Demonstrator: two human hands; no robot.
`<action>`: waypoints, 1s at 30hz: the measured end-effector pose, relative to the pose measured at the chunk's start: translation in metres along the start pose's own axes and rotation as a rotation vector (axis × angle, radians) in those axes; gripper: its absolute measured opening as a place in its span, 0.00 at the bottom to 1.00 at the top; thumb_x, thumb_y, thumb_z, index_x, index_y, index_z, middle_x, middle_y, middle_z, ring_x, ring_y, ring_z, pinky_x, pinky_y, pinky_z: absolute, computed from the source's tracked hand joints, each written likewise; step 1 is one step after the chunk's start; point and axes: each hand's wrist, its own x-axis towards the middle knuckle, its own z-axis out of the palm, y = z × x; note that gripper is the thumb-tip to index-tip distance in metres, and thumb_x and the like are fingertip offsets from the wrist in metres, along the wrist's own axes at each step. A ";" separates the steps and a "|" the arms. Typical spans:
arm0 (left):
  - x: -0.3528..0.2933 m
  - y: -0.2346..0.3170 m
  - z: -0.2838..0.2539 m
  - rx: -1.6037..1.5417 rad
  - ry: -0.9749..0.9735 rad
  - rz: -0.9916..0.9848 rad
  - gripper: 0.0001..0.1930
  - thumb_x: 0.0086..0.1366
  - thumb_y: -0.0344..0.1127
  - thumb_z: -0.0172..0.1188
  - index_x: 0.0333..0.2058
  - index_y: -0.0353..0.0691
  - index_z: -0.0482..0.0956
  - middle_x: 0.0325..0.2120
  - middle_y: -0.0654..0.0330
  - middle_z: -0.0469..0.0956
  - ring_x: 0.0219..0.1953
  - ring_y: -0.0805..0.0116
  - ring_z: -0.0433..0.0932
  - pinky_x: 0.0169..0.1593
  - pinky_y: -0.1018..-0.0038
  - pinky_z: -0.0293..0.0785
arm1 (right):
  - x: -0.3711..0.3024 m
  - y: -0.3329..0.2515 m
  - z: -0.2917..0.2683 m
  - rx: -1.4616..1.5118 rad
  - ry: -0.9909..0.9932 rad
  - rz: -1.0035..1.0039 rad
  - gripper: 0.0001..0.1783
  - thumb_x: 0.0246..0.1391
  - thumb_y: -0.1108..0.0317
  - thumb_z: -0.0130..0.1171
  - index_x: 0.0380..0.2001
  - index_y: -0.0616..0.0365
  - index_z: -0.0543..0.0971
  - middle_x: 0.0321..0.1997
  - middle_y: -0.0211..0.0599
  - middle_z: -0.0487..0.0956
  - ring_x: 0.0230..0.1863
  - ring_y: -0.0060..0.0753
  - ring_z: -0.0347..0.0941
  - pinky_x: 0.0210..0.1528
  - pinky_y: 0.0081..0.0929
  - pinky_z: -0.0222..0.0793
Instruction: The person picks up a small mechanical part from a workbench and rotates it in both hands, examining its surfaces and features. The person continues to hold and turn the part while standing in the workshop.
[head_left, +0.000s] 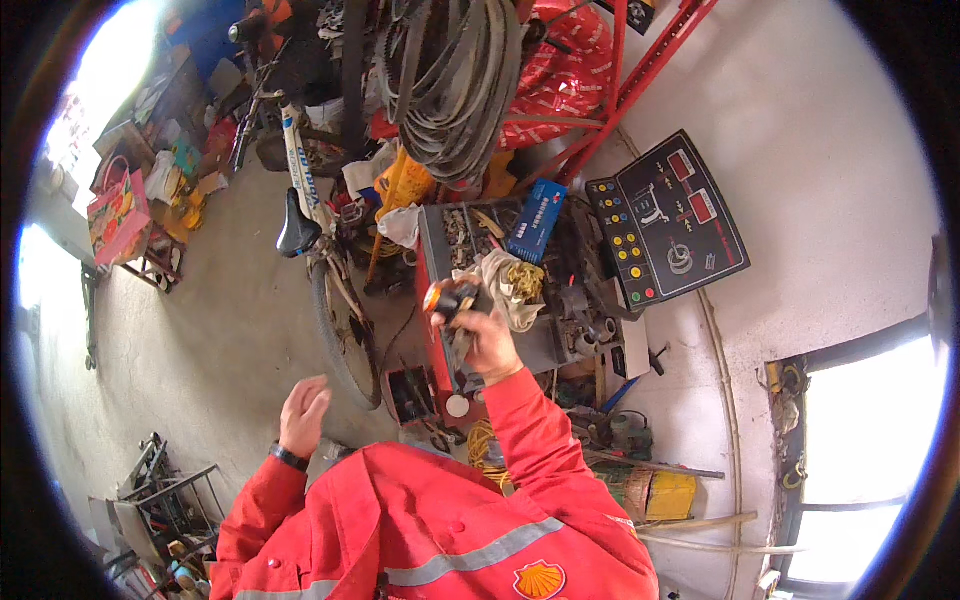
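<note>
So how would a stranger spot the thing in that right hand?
Find the grey-topped bench with a red side, left of the big black button panel. Near its red side, the right hand grips a small black object. Its bright orange end sets it apart from the pale cloth and blue box beyond.

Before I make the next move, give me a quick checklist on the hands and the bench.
1. Right hand grips the black-and-orange object: ok.
2. Left hand free: ok, it looks empty.
3. Object's exact kind identified: cannot tell, too blurred.
4. Bench uncluttered: not ok; pale cloth, blue box and small parts crowd it.
5. Control panel switched on: cannot tell.
</note>
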 end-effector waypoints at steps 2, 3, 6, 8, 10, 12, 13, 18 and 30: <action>0.001 0.049 0.027 -0.022 -0.124 0.011 0.24 0.76 0.32 0.67 0.66 0.32 0.74 0.54 0.57 0.83 0.58 0.69 0.81 0.61 0.71 0.78 | -0.019 0.014 0.020 -0.104 -0.001 0.051 0.35 0.53 0.83 0.62 0.66 0.58 0.73 0.62 0.39 0.78 0.51 0.37 0.83 0.56 0.35 0.82; 0.000 0.069 0.041 -0.048 -0.172 0.102 0.26 0.76 0.33 0.68 0.67 0.33 0.73 0.54 0.57 0.83 0.58 0.67 0.82 0.61 0.69 0.79 | -0.027 0.018 0.028 -0.231 -0.056 0.070 0.35 0.53 0.82 0.63 0.66 0.58 0.72 0.63 0.40 0.77 0.55 0.38 0.81 0.58 0.36 0.81; -0.001 0.116 0.061 0.049 -0.306 0.336 0.32 0.70 0.35 0.74 0.68 0.32 0.72 0.55 0.53 0.81 0.56 0.63 0.84 0.61 0.65 0.80 | -0.045 0.027 0.049 -0.514 -0.220 0.105 0.35 0.51 0.84 0.68 0.64 0.57 0.75 0.67 0.38 0.76 0.68 0.35 0.74 0.75 0.37 0.67; -0.008 0.131 0.065 0.132 -0.294 0.373 0.29 0.69 0.33 0.75 0.64 0.32 0.74 0.53 0.52 0.81 0.55 0.62 0.83 0.60 0.66 0.82 | -0.051 0.033 0.063 -0.660 -0.410 -0.028 0.36 0.50 0.87 0.68 0.63 0.57 0.76 0.68 0.39 0.76 0.71 0.36 0.73 0.77 0.38 0.64; -0.016 0.138 0.058 0.176 -0.280 0.400 0.29 0.67 0.31 0.75 0.64 0.33 0.74 0.57 0.53 0.79 0.58 0.64 0.81 0.60 0.67 0.81 | -0.061 0.040 0.077 -0.702 -0.417 -0.033 0.35 0.51 0.87 0.68 0.63 0.57 0.76 0.69 0.40 0.76 0.72 0.38 0.72 0.77 0.39 0.64; -0.025 0.139 0.051 0.201 -0.251 0.442 0.29 0.64 0.29 0.76 0.62 0.33 0.75 0.57 0.52 0.79 0.60 0.62 0.81 0.61 0.66 0.80 | -0.069 0.046 0.087 -0.750 -0.360 -0.064 0.35 0.50 0.86 0.69 0.63 0.57 0.76 0.69 0.41 0.76 0.72 0.41 0.72 0.76 0.40 0.64; -0.029 0.139 0.049 0.204 -0.226 0.473 0.29 0.62 0.27 0.77 0.61 0.34 0.76 0.57 0.52 0.79 0.60 0.60 0.81 0.61 0.66 0.80 | -0.068 0.043 0.089 -1.009 -0.415 -0.203 0.38 0.45 0.85 0.72 0.62 0.56 0.76 0.69 0.45 0.76 0.72 0.47 0.73 0.74 0.41 0.67; -0.043 0.135 0.037 0.359 -0.125 0.737 0.30 0.55 0.23 0.79 0.57 0.37 0.78 0.56 0.49 0.81 0.56 0.48 0.84 0.60 0.61 0.82 | -0.078 0.050 0.093 -1.132 -0.499 -0.367 0.43 0.37 0.83 0.75 0.61 0.54 0.74 0.68 0.52 0.79 0.68 0.57 0.77 0.68 0.47 0.75; -0.052 0.121 0.035 0.342 -0.083 0.812 0.28 0.56 0.20 0.76 0.55 0.38 0.79 0.57 0.48 0.82 0.57 0.46 0.85 0.60 0.60 0.83 | -0.089 0.065 0.096 -1.309 -0.499 -0.675 0.43 0.35 0.80 0.79 0.60 0.58 0.76 0.69 0.54 0.76 0.67 0.64 0.77 0.65 0.52 0.79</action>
